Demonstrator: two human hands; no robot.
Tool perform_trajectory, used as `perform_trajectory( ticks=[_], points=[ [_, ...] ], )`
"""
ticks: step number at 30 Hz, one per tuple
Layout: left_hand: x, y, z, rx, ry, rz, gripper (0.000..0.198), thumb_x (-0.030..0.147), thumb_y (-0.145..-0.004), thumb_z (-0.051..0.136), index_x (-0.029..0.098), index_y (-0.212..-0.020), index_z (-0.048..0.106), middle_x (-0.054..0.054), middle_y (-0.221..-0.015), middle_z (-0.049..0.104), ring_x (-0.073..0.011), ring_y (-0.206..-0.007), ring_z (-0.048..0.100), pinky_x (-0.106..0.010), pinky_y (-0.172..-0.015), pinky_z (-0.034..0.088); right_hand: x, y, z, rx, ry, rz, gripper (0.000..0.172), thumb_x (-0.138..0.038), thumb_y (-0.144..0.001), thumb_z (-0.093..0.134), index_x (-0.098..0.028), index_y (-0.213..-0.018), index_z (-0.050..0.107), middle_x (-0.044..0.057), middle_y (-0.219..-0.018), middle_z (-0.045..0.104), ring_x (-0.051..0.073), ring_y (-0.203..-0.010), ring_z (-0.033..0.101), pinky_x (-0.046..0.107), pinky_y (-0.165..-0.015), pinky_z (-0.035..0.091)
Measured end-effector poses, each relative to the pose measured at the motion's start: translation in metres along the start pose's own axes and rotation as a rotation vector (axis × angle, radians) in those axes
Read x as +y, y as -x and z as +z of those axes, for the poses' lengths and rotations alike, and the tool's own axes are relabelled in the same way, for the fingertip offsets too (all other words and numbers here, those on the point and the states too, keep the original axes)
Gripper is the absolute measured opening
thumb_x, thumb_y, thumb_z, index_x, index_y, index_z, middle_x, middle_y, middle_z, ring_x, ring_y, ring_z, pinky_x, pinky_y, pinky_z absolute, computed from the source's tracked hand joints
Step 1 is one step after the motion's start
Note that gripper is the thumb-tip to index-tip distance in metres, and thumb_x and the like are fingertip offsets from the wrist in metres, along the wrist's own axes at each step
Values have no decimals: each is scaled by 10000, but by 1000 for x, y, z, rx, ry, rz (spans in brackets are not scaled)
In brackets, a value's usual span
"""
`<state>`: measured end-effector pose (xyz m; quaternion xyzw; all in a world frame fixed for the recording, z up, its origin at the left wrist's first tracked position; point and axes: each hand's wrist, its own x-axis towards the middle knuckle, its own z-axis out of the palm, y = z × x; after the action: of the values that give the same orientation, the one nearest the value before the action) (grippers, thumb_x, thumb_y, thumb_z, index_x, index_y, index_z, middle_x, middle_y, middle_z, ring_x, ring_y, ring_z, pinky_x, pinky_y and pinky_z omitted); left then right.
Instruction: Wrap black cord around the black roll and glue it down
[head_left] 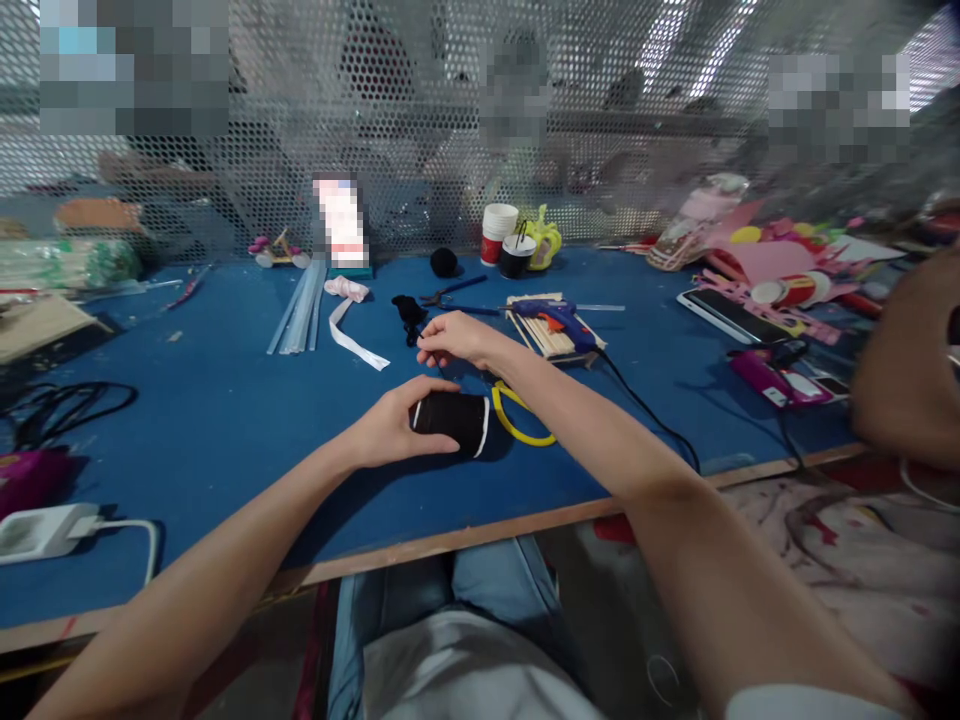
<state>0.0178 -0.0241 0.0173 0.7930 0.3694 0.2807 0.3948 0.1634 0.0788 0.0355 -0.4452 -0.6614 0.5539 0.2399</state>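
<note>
My left hand (386, 425) is wrapped round a black-covered paper cup (459, 422) with white rims, which lies on its side. Above the cup, my right hand (457, 340) has its fingers pinched together, and a thin black strand (439, 368) shows just below them. A small black bundle (407, 312), perhaps yarn, lies right beside the right fingertips. A yellow ring (517, 432) rests on the table to the right of the cup, partly hidden by my right forearm.
A blue glue gun (559, 318) rests on a wooden stick frame (536, 345), its cable trailing to the table edge. Farther back are pliers (454, 291), a black ball (444, 262), stacked cups (498, 235) and glue sticks (300, 310). A neighbour's arm (911, 350) is at right.
</note>
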Motion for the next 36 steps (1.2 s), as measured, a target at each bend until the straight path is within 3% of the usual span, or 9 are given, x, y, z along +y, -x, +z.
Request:
perform_trajectory(
  ticks=[4, 8, 13, 16, 20, 26, 29, 32, 36],
  points=[
    [4, 1, -1, -15, 60, -53, 591, 370, -638, 707, 160, -1148, 494, -79, -1056, 588, -197, -891, 573, -304, -773, 472, -5, -39, 7, 110, -33, 11, 150, -20, -715, 542, -132, -810, 511, 50, -661, 648, 110, -543, 585, 208, -487, 453],
    [6, 3, -2, -28, 147, -75, 592, 357, -636, 712, 164, -1145, 481, -65, -1021, 583, -168, -828, 567, -266, -704, 474, -18, -80, 5, 250, -27, -113, 322, 22, -743, 426, -132, -1021, 475, 65, -879, 659, 81, -723, 605, 197, -650, 468],
    [6, 5, -3, -29, 191, -59, 592, 367, -636, 712, 178, -1147, 481, -64, -1014, 578, -172, -830, 561, -266, -693, 474, -46, -114, -11, 349, 226, -446, 275, -1, -705, 443, -119, -928, 553, 72, -1005, 629, 93, -929, 565, 226, -855, 420],
    [4, 6, -2, -26, 212, -54, 585, 367, -631, 715, 180, -1137, 488, -69, -1021, 580, -178, -835, 564, -273, -695, 477, -60, -116, -17, 258, 328, -391, 181, -67, -712, 504, -146, -854, 582, 50, -895, 645, 123, -847, 580, 265, -792, 456],
    [2, 5, -3, -6, 233, -56, 588, 370, -636, 712, 175, -1140, 479, -62, -985, 584, -166, -805, 560, -265, -685, 473, -71, -89, -22, 57, 585, -157, 61, -142, -696, 593, -144, -638, 576, 28, -511, 570, 147, -565, 566, 291, -575, 480],
    [-1, 3, -7, 71, 165, -80, 579, 404, -642, 700, 182, -1131, 484, -31, -900, 565, -147, -745, 531, -240, -638, 448, -77, 9, -62, 347, 500, -281, 222, -299, -816, 493, -147, -665, 548, 38, -540, 558, 112, -464, 532, 247, -437, 436],
    [-2, 2, -9, 117, 165, -76, 571, 391, -647, 700, 179, -1129, 480, -27, -910, 553, -143, -763, 523, -237, -658, 443, -58, 57, -95, 636, 542, -301, 147, -270, -811, 484, -153, -759, 555, 23, -593, 563, 115, -521, 557, 262, -507, 459],
    [-2, 0, -11, 174, 144, -118, 596, 397, -629, 711, 175, -1130, 477, -27, -911, 557, -147, -760, 529, -248, -672, 451, -22, 83, -119, 784, 860, -163, 96, -239, -745, 547, -155, -705, 571, 56, -673, 590, 184, -673, 599, 349, -659, 466],
    [-3, 0, -13, 217, 114, -147, 607, 408, -618, 713, 182, -1127, 473, -33, -930, 574, -167, -775, 552, -272, -687, 470, 19, 86, -124, 603, 1107, 182, 122, -202, -686, 586, -158, -584, 535, 97, -632, 567, 265, -744, 605, 385, -670, 450]
  ],
)
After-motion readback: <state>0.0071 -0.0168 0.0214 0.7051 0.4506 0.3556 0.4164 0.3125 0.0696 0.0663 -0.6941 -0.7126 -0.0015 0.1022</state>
